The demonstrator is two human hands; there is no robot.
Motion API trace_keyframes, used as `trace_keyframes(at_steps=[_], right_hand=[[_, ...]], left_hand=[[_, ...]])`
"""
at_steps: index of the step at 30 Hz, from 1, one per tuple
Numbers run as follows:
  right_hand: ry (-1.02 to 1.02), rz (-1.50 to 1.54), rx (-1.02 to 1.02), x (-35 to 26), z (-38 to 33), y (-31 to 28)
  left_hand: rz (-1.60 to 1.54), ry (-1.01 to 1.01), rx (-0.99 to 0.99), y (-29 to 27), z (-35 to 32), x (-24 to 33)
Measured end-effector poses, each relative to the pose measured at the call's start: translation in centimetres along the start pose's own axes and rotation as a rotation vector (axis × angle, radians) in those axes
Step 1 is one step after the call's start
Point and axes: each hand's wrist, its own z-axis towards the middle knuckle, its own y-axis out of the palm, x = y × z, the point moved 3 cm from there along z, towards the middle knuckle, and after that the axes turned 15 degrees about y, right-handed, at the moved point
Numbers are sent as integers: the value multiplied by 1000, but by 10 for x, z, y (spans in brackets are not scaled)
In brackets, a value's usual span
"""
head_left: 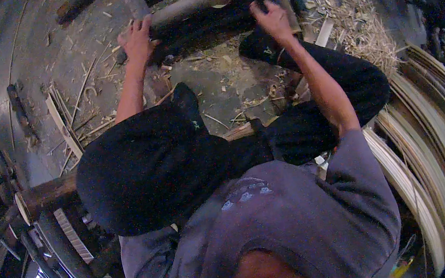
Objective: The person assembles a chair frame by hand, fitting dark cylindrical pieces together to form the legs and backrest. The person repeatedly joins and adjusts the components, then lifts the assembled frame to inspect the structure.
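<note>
A thick, pale brown log-like beam lies across the floor in front of me, with a round light patch or hole on its side. Directly below it is a dark, shadowed band whose nature I cannot make out. At the beam's left end is my left hand, fingers stretched and thumb apart. My right hand is near the right end, beside the dark band, its fingers bent but spread. No held thing shows in either hand. Both my bent legs, in black trousers, frame the floor between.
A heap of pale wood shavings lies at the far right. Long pale strips are stacked at my right side. Thin split pieces are scattered on the left floor. A log and a slatted wooden structure stand at the near left.
</note>
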Motion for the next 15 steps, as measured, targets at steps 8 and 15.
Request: trace_keyframes(at_steps=[8, 15], right_hand=[[374, 318, -177, 64, 106, -32], [759, 309, -210, 60, 117, -21]], left_hand=[[11, -5, -3, -8, -7, 7], [-23, 12, 5, -7, -5, 4]])
